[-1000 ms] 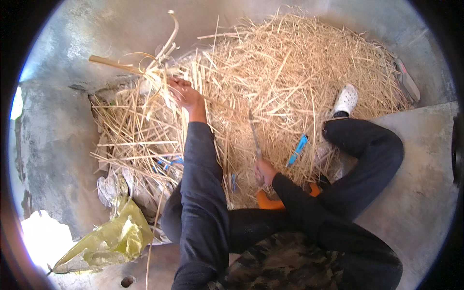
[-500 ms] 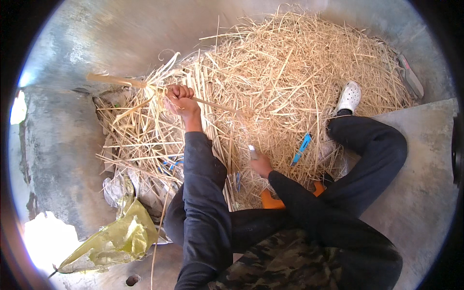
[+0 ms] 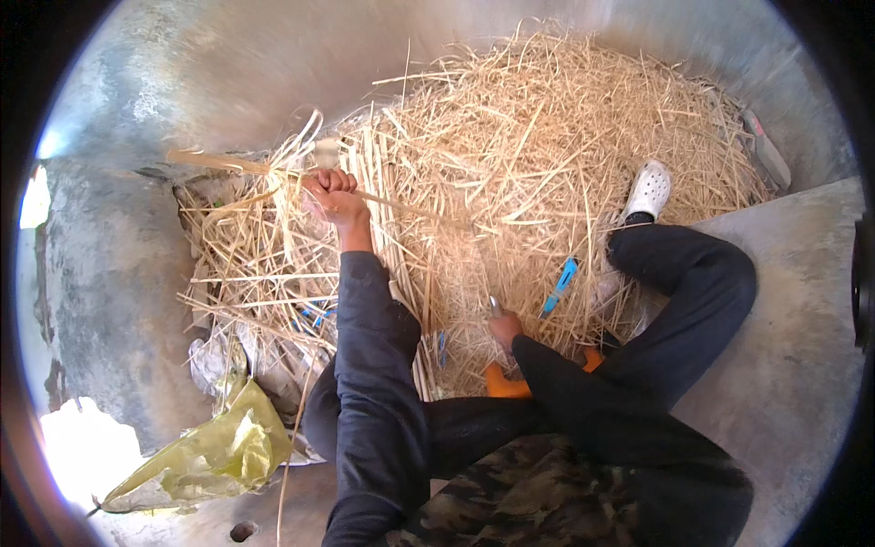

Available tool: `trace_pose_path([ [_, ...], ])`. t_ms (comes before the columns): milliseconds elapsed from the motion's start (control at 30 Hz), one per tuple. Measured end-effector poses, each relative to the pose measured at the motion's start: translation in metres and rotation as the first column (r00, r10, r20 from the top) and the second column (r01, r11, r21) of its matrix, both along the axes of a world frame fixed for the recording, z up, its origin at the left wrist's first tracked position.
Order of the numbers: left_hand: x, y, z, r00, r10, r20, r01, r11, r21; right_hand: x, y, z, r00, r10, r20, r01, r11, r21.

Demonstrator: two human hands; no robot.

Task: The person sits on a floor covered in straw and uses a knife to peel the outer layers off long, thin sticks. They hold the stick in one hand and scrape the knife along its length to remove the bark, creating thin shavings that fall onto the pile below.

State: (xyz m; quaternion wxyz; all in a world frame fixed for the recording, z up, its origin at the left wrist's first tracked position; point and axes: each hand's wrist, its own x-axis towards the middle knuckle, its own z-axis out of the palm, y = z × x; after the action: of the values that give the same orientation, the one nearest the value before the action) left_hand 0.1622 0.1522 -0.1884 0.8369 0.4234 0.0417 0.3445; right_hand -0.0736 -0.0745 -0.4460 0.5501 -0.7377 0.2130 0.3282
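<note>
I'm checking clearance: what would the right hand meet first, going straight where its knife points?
Ahead of the right hand and knife, probably the strip held in the left hand; depth is unclear; loose straw might come first.

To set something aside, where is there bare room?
Grey concrete right of the bent black-trousered leg is bare. A smaller patch, holed and crossed by a thin tan stalk, lies between the crumpled yellow plastic bag and black left sleeve. Crowded: the tan straw heap and tangled pale stalks beside the left hand.
</note>
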Motion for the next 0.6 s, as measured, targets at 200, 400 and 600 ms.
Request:
trace_pose_path([
  [200,0.001,-0.029,-0.001,0.999,0.046,-0.010,-0.044,0.985,0.165,0.018,0.053,0.044,0.854,-0.278,-0.440,0.516,0.565,0.644],
  [400,0.001,-0.048,0.003,0.935,0.307,-0.178,-0.274,0.943,0.187,0.033,0.067,0.186,1.000,-0.014,-0.025,0.025,0.849,0.528],
  [600,0.014,-0.027,-0.044,0.747,0.665,0.002,-0.433,0.485,0.760,0.017,0.051,0.032,0.975,-0.045,0.216,0.053,0.998,-0.028],
])
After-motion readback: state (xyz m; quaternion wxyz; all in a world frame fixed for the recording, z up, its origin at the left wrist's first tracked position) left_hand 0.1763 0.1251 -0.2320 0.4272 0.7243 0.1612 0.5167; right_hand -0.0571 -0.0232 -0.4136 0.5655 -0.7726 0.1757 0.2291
